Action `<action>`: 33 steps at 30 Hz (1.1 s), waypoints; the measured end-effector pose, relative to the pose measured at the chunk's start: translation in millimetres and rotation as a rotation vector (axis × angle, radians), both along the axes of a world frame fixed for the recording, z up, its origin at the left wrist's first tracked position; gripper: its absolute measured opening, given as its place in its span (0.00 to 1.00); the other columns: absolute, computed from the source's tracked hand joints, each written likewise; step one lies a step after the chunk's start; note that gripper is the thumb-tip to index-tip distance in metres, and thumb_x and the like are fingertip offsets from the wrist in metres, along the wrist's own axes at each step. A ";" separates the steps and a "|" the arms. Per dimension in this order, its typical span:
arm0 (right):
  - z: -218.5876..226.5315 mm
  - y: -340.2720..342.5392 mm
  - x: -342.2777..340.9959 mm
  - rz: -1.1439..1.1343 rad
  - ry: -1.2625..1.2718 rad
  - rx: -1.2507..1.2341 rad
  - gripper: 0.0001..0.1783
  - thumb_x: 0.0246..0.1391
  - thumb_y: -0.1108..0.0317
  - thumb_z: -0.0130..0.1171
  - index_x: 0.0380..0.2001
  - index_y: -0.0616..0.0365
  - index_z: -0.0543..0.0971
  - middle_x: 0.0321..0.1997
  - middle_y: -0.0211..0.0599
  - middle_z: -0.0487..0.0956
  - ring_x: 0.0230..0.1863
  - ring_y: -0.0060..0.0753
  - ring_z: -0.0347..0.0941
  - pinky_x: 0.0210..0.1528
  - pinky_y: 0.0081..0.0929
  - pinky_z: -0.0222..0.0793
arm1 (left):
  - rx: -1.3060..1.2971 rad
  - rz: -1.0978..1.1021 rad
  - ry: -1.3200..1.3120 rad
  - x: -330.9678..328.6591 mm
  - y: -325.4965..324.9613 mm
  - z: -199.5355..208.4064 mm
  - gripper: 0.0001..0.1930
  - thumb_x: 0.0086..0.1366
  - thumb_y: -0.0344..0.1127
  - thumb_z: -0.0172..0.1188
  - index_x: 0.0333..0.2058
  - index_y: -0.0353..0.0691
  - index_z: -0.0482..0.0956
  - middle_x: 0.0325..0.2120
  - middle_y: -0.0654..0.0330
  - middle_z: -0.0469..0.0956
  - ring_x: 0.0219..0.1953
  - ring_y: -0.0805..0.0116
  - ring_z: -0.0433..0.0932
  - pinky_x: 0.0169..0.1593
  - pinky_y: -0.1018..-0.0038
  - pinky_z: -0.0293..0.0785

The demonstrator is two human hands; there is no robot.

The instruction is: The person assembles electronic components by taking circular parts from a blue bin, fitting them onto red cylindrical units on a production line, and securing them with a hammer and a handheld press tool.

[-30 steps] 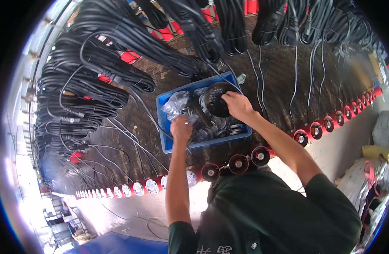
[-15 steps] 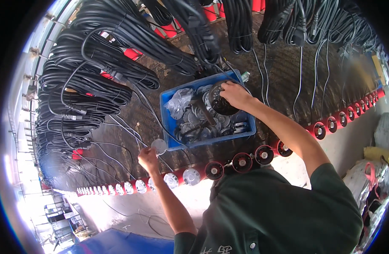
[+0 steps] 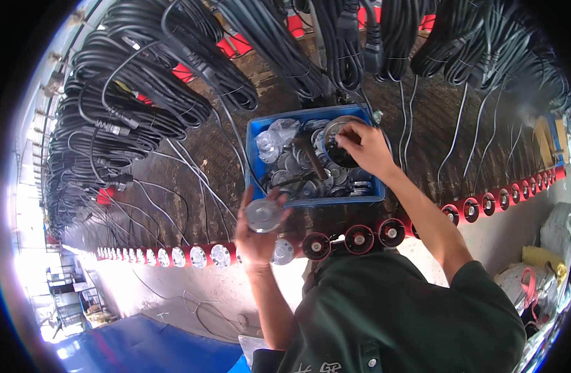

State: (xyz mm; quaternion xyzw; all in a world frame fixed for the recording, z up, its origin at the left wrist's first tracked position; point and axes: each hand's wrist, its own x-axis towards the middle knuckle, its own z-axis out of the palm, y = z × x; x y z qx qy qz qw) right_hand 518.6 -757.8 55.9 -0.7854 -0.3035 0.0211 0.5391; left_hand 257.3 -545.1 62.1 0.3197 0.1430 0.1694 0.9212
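A round silver metal end cover (image 3: 263,216) lies across the fingers and palm of my left hand (image 3: 255,242), its flat face up, in front of the blue bin (image 3: 285,203). My right hand (image 3: 367,149) is over a dark round bowl (image 3: 339,155) in the bin's right part. Its thumb and fingertips are bent together; what they hold, if anything, is too small to make out. Around the bowl lie several loose metal covers (image 3: 293,164), a hammer (image 3: 310,156) and a clear plastic bag (image 3: 277,138).
A row of red cylinders runs along the table's near edge, silver covers (image 3: 221,255) on the left ones and open dark ends (image 3: 316,246) on the right. Bundles of black cable (image 3: 270,46) hang on the far and left sides, their thin leads trailing over the dark table (image 3: 195,177).
My left hand has moved right, toward the bin, and turned so the cover lies face up. My right hand has drawn back a little from inside the bowl. The whole view has shifted.
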 end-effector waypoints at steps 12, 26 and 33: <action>51.0 17.6 -94.0 0.381 -0.061 0.067 0.10 0.55 0.74 0.72 0.41 0.61 0.86 0.35 0.40 0.85 0.35 0.40 0.84 0.38 0.33 0.79 | -0.295 -0.088 0.064 18.4 -80.0 35.6 0.30 0.75 0.37 0.47 0.72 0.33 0.60 0.68 0.44 0.68 0.71 0.46 0.69 0.69 0.45 0.74; 1.8 -4.1 -151.0 0.265 0.724 0.205 0.15 0.64 0.77 0.66 0.41 0.54 0.68 0.33 0.24 0.73 0.30 0.14 0.69 0.30 0.19 0.66 | -0.271 0.155 -0.102 15.9 -92.0 21.1 0.49 0.44 0.14 0.50 0.71 0.41 0.64 0.63 0.36 0.74 0.70 0.36 0.69 0.76 0.47 0.62; 1.3 -7.2 -97.1 0.325 0.542 -0.033 0.17 0.59 0.65 0.72 0.46 0.62 0.80 0.40 0.42 0.87 0.41 0.30 0.83 0.45 0.34 0.79 | -0.219 0.199 -0.116 4.0 -96.7 7.4 0.47 0.51 0.10 0.59 0.70 0.48 0.61 0.64 0.40 0.71 0.71 0.35 0.66 0.79 0.41 0.52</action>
